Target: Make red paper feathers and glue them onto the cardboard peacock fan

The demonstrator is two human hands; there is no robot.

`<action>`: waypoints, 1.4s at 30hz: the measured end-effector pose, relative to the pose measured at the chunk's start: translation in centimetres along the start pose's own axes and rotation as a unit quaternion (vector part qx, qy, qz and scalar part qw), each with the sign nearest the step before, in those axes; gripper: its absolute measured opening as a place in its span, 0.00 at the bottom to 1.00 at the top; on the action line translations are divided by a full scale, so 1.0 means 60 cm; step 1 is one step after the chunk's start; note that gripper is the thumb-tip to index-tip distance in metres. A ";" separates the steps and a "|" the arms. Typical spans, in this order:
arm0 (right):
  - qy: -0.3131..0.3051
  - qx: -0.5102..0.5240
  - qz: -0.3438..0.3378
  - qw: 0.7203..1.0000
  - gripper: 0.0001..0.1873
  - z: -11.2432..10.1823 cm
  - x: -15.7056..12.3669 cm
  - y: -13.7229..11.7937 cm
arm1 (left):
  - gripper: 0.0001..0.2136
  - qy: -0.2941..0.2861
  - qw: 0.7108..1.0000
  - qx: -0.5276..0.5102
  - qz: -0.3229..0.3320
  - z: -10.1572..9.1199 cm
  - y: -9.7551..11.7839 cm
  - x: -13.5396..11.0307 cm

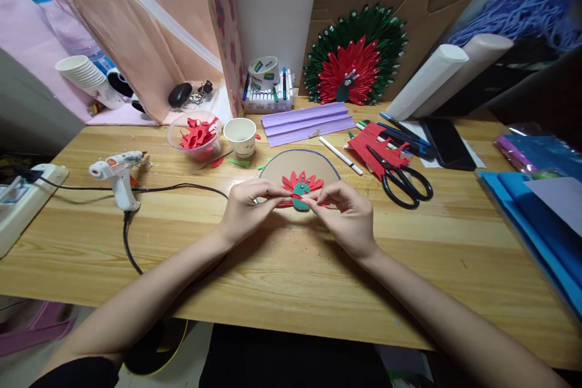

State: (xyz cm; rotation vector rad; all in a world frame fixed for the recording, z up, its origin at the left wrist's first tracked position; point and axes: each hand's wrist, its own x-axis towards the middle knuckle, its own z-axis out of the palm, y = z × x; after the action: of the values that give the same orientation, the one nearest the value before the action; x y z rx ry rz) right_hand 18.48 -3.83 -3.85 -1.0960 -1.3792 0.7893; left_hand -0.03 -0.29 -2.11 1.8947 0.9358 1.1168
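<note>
Two hands meet at mid-table: the left hand (248, 206) and right hand (348, 215) each have fingertips pinched shut on one small red paper piece (295, 196), held against a teal bird body (302, 190). The body lies at the near edge of a cardboard half-disc (300, 162), flat on the wooden table (282, 267), with a fan of red petals (304, 180) just behind it. A glue gun (119, 173) stands well to the left and black scissors (402, 180) lie to the right.
</note>
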 end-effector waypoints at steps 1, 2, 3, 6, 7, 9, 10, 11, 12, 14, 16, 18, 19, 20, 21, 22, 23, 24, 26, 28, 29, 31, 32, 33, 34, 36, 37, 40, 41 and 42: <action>-0.001 0.000 -0.001 1.000 0.09 0.000 -0.001 0.000 | 0.04 -0.001 1.000 0.003 0.003 0.000 0.001 0.000; -0.001 0.000 -0.002 1.000 0.09 0.000 -0.001 0.000 | 0.04 -0.001 1.000 0.006 0.003 0.001 0.002 0.000; -0.002 0.002 -0.004 1.000 0.09 0.000 -0.002 0.000 | 0.03 -0.002 1.000 0.008 0.001 0.002 0.003 0.000; -0.004 0.003 -0.009 1.000 0.09 0.000 -0.003 -0.001 | 0.03 0.001 1.000 0.009 -0.011 0.001 0.005 0.003; -0.004 0.002 -0.010 1.000 0.09 0.000 -0.003 -0.001 | 0.03 0.005 1.000 0.004 -0.021 -0.001 0.005 0.005; 0.006 0.001 -0.006 1.000 0.09 -0.001 -0.001 -0.003 | 0.03 0.034 0.998 -0.017 -0.056 -0.009 0.006 0.013; 0.015 0.003 -0.002 1.000 0.09 -0.001 0.000 -0.004 | 0.04 0.058 0.995 -0.030 -0.077 -0.013 0.006 0.016; 0.024 0.006 0.003 1.000 0.10 -0.001 0.002 -0.004 | 0.04 0.088 0.990 -0.042 -0.098 -0.017 0.006 0.020; 0.033 0.009 0.008 0.999 0.10 -0.002 0.003 -0.005 | 0.05 0.112 0.986 -0.054 -0.113 -0.020 0.007 0.022; 0.036 0.014 0.013 0.999 0.11 -0.002 0.004 -0.005 | 0.07 0.117 0.982 -0.077 -0.130 -0.022 0.008 0.023; 0.022 0.017 0.009 1.000 0.10 -0.001 0.003 -0.004 | 0.09 0.060 0.986 -0.087 -0.126 -0.017 0.010 0.018; 0.003 0.020 0.005 1.000 0.09 -0.001 0.000 -0.003 | 0.10 -0.006 0.993 -0.068 -0.100 -0.009 0.011 0.010; -0.006 0.020 0.004 1.000 0.09 0.000 -0.002 -0.002 | 0.10 -0.026 0.995 -0.051 -0.082 -0.006 0.011 0.006; -0.011 0.020 0.002 1.000 0.09 0.000 -0.003 -0.002 | 0.09 -0.036 0.997 -0.035 -0.065 -0.003 0.011 0.003; -0.014 0.018 0.001 1.000 0.09 0.001 -0.004 -0.002 | 0.08 -0.040 0.998 -0.024 -0.051 -0.001 0.011 0.001; -0.015 0.017 0.000 1.000 0.09 0.001 -0.005 -0.002 | 0.08 -0.041 0.998 -0.017 -0.042 0.001 0.010 -0.001; -0.016 0.015 -0.001 1.000 0.09 0.002 -0.006 -0.002 | 0.07 -0.041 0.998 -0.015 -0.037 0.001 0.009 -0.002; -0.015 0.015 -0.001 1.000 0.09 0.002 -0.006 -0.003 | 0.07 -0.040 0.999 -0.014 -0.034 0.002 0.009 -0.002; -0.013 0.017 0.002 1.000 0.09 0.002 -0.005 -0.003 | 0.06 -0.039 0.999 -0.012 -0.031 0.002 0.009 -0.002; -0.013 0.018 0.003 1.000 0.09 0.002 -0.005 -0.003 | 0.05 -0.034 0.999 -0.003 -0.027 0.002 0.009 -0.002; -0.013 0.016 0.002 1.000 0.09 0.002 -0.005 -0.003 | 0.05 -0.031 0.999 0.005 -0.025 0.002 0.010 -0.002; -0.014 0.009 -0.004 1.000 0.09 0.002 -0.005 -0.002 | 0.05 -0.029 0.999 0.025 -0.016 0.002 0.012 -0.003; -0.014 0.005 -0.008 1.000 0.09 0.002 -0.005 -0.001 | 0.04 -0.030 0.999 0.036 -0.010 0.002 0.012 -0.003; -0.015 0.002 -0.012 1.000 0.08 0.002 -0.005 -0.001 | 0.04 -0.030 0.998 0.047 -0.002 0.002 0.013 -0.004; -0.017 -0.001 -0.015 1.000 0.08 0.003 -0.005 0.000 | 0.04 -0.031 0.998 0.059 0.006 0.002 0.013 -0.004; -0.017 -0.010 -0.021 1.000 0.09 0.003 -0.006 0.000 | 0.04 -0.033 0.995 0.087 0.026 0.002 0.012 -0.005; -0.016 -0.015 -0.024 0.999 0.10 0.003 -0.007 0.000 | 0.05 -0.035 0.993 0.103 0.036 0.002 0.010 -0.005; -0.010 -0.029 -0.021 0.999 0.12 0.004 -0.008 -0.001 | 0.05 -0.045 0.987 0.141 0.068 0.002 0.005 -0.007; -0.009 -0.029 -0.019 0.999 0.12 0.003 -0.009 -0.001 | 0.06 -0.047 0.985 0.148 0.077 0.002 0.003 -0.008; -0.009 -0.028 -0.016 0.999 0.13 0.003 -0.009 -0.002 | 0.06 -0.048 0.984 0.152 0.084 0.001 0.002 -0.008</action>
State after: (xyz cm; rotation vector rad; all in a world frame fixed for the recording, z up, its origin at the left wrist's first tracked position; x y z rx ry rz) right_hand 18.23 -4.34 -3.98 -1.1089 -1.4376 0.7427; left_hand -0.12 -0.74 -2.19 2.2908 0.9494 1.0104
